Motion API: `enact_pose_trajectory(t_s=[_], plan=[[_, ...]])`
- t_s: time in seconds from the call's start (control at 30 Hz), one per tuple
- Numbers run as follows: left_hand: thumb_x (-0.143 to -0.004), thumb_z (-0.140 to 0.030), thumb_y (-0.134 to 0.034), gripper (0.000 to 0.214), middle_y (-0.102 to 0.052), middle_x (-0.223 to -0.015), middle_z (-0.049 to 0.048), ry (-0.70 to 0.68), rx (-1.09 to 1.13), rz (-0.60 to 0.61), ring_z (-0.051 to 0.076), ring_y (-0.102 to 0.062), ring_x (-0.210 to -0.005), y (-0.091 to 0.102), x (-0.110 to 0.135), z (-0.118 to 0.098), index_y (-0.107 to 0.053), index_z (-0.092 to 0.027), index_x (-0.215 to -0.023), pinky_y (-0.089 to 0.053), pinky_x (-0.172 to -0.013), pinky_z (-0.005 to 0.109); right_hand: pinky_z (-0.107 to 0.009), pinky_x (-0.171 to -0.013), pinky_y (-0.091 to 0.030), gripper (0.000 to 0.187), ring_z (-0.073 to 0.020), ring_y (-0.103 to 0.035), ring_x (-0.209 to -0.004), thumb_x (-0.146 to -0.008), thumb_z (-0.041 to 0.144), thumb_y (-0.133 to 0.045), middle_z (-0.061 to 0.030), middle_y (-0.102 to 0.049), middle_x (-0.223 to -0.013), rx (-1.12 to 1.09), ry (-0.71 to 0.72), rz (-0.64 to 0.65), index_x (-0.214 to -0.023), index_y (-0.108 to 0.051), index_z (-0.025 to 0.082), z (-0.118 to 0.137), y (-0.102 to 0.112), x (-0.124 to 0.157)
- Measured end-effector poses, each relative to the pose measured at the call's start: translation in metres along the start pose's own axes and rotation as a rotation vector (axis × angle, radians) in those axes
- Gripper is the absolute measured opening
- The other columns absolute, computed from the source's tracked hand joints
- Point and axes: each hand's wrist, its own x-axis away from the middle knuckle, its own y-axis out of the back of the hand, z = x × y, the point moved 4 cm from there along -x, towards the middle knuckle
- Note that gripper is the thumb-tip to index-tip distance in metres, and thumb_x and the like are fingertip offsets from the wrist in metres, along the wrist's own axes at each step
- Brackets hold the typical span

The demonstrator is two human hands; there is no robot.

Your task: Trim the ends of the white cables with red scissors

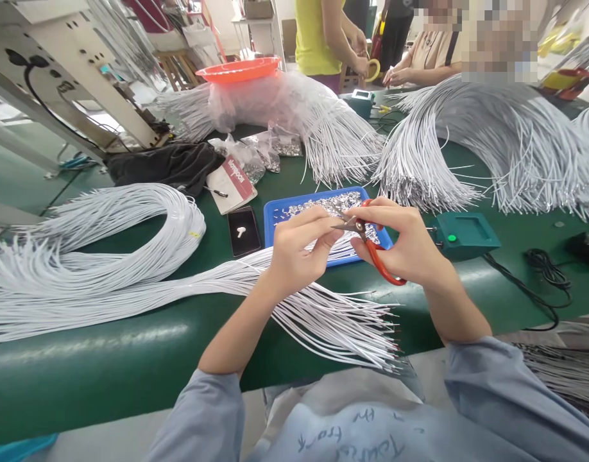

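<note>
My right hand (410, 247) is closed round a pair of red-handled scissors (371, 247), its blades pointing left toward my other hand. My left hand (297, 247) pinches something small at the blade tips; I cannot make out what it is. Both hands hover over a blue tray (275, 215) filled with small shiny metal pieces. A long bundle of white wires (131, 282) lies across the green table beneath my hands, its cut ends fanning out at the front edge (362, 333).
A black phone (243, 231) and a red-and-white notebook (233, 183) lie left of the tray. A small green box (462, 234) with a black cable sits to the right. More white wire bundles (491, 147), an orange basin (239, 69), plastic bags and other people stand at the far side.
</note>
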Motion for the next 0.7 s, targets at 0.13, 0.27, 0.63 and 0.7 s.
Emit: enact_pose_trajectory(t_s=[0.13, 0.27, 0.63, 0.7], plan=[[-0.091, -0.019, -0.061, 0.014, -0.065, -0.069, -0.0008, 0.104, -0.018, -0.227, 0.01, -0.059, -0.065, 0.024, -0.001, 0.01, -0.069, -0.02, -0.08, -0.047, -0.06, 0.023, -0.034, -0.068, -0.05, 0.026, -0.0199, -0.063, -0.077, -0.073, 0.019, -0.068, -0.0045, -0.072, -0.085, 0.117, -0.215, -0.031, -0.099, -0.073, 0.018, -0.02, 0.014, -0.006], [-0.086, -0.017, -0.066, 0.009, -0.063, -0.068, -0.0017, 0.116, 0.011, -0.232, 0.008, -0.055, -0.061, 0.028, -0.001, 0.008, -0.069, -0.019, -0.078, -0.044, -0.055, 0.02, -0.03, -0.061, -0.049, 0.017, -0.0162, -0.064, -0.069, -0.074, 0.021, -0.069, 0.0008, -0.07, -0.075, -0.085, -0.266, -0.219, -0.091, -0.067, 0.021, -0.023, 0.024, -0.005], [-0.083, -0.013, -0.069, 0.011, -0.061, -0.064, -0.0019, 0.186, 0.137, -0.011, 0.005, -0.047, -0.055, -0.013, 0.007, -0.005, -0.066, -0.015, -0.073, -0.04, -0.05, 0.018, -0.028, -0.052, -0.045, 0.025, -0.0108, -0.056, -0.058, -0.075, 0.018, -0.076, 0.0033, -0.072, -0.079, -0.394, -0.101, -0.304, -0.096, -0.067, 0.027, 0.007, 0.008, 0.007], [-0.083, -0.014, -0.07, 0.01, -0.06, -0.064, -0.0019, 0.191, 0.139, -0.004, 0.005, -0.047, -0.055, -0.013, 0.008, -0.004, -0.066, -0.015, -0.073, -0.04, -0.051, 0.018, -0.028, -0.053, -0.044, 0.026, -0.0105, -0.056, -0.059, -0.074, 0.019, -0.077, 0.0033, -0.072, -0.078, -0.374, -0.102, -0.275, -0.098, -0.068, 0.026, 0.008, 0.008, 0.008]])
